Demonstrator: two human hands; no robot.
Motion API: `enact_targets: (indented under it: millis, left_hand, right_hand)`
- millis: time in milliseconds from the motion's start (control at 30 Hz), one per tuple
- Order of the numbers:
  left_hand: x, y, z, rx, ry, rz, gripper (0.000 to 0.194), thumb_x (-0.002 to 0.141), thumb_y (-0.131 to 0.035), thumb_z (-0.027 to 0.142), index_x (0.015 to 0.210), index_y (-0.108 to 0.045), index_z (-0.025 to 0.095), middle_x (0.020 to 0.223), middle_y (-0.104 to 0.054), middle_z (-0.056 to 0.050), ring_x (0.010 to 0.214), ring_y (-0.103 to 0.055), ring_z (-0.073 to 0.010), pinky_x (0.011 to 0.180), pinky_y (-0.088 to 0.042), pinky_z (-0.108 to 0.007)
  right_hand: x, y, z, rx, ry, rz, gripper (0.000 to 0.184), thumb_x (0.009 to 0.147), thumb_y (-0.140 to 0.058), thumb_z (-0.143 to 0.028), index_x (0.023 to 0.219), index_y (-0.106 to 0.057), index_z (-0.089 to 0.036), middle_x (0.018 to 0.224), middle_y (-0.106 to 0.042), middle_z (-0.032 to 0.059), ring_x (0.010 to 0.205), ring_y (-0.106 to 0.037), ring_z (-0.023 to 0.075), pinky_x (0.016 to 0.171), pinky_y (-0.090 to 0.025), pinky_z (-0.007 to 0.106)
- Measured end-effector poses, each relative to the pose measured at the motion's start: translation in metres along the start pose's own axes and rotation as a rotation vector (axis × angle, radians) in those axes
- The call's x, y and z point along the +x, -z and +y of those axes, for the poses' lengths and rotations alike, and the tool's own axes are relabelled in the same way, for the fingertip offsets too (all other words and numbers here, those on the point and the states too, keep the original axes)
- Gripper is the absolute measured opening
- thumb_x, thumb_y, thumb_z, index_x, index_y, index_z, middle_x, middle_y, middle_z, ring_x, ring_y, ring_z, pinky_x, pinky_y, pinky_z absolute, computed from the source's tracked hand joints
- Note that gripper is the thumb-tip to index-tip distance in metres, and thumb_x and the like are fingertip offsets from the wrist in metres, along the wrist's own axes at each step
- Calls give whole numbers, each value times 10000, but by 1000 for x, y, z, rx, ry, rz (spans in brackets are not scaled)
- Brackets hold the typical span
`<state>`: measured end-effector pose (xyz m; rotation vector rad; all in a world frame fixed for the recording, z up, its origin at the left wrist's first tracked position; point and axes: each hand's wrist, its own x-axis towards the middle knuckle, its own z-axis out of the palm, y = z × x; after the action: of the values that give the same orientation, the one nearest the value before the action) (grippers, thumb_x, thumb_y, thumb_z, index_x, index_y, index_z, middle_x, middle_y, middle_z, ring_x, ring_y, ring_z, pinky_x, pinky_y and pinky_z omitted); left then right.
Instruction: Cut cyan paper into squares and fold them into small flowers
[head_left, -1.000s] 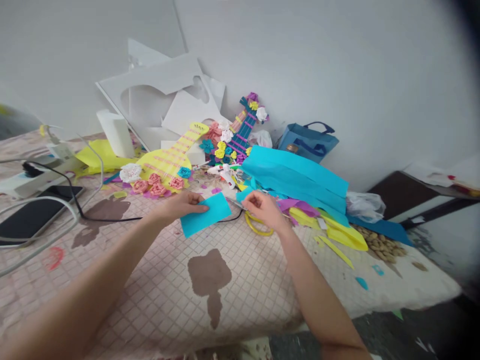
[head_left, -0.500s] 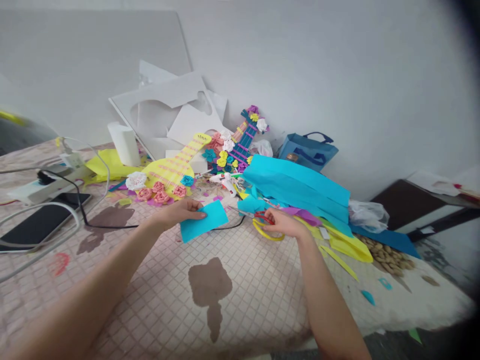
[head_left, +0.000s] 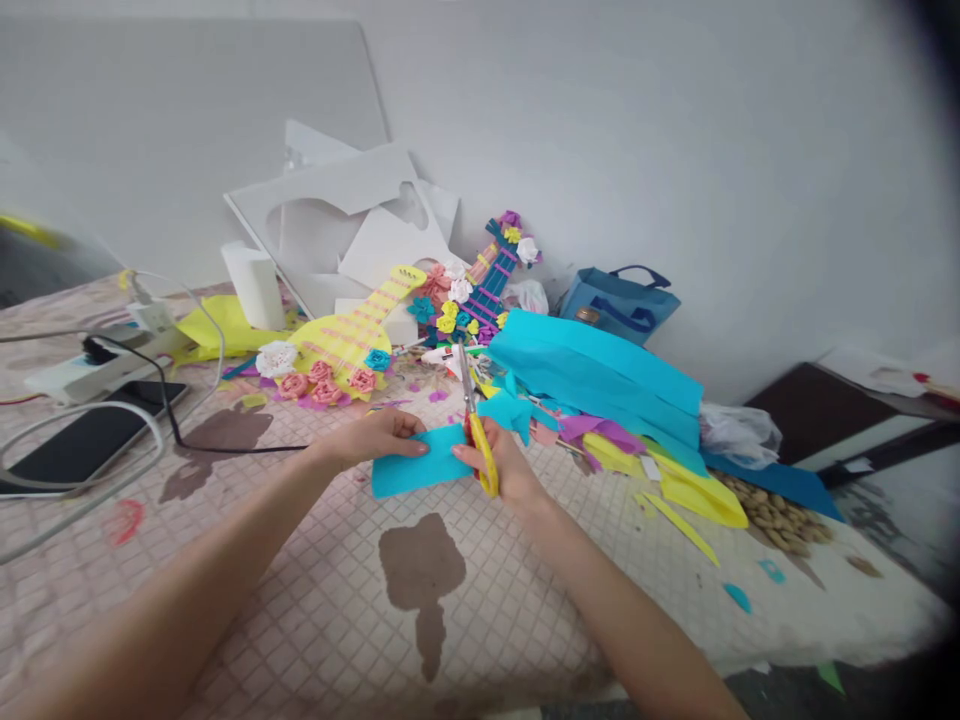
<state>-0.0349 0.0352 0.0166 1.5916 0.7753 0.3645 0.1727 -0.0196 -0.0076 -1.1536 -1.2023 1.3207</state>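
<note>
A small rectangle of blue crepe paper (head_left: pixel 416 472) is stretched between both hands above the table. My left hand (head_left: pixel 382 438) pinches its upper left part, thumb on top. My right hand (head_left: pixel 501 462) has the scissors (head_left: pixel 487 462) with yellow and red handles in its grip, blades pointing up and away from the paper. The right thumb also presses the paper's right end. Just behind the right hand lie blue paper scraps (head_left: pixel 510 405). A glue gun (head_left: pixel 442 357) rests a little farther back.
A yellow paper guitar (head_left: pixel 341 345) with paper flowers and a dark blue one (head_left: pixel 491 280) lean at the back. A large blue sheet (head_left: pixel 600 370) lies to the right, near peanuts (head_left: pixel 784 515). Left are a phone (head_left: pixel 97 435), power strip (head_left: pixel 97 370) and cables.
My right hand has moved left to the paper and now touches its right end. The scissors have swung from pointing left to pointing upward. The paper sits slightly more level.
</note>
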Motion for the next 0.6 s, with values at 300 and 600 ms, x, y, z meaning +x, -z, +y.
enact_targets:
  millis: [300,600]
  left_hand:
    - [-10,12,9,-48,-169,-5,220,719,-716,309,892,-649,191,897,-637,-11,773,-557,-129,666,-430,-220]
    - [-4,11,4,-98,-51,67,182,616,-782,226,787,-742,178,702,-646,-2,610,-518,-105,549,-403,-208]
  right_hand:
    - [0,4,6,150,22,90,380,598,-774,-318,833,-494,-213,612,-452,-78,461,-415,58,395,-335,182]
    - [-6,0,2,131,30,153,401,597,-772,-353,815,-465,-217,582,-413,-100,410,-385,46,360,-317,177]
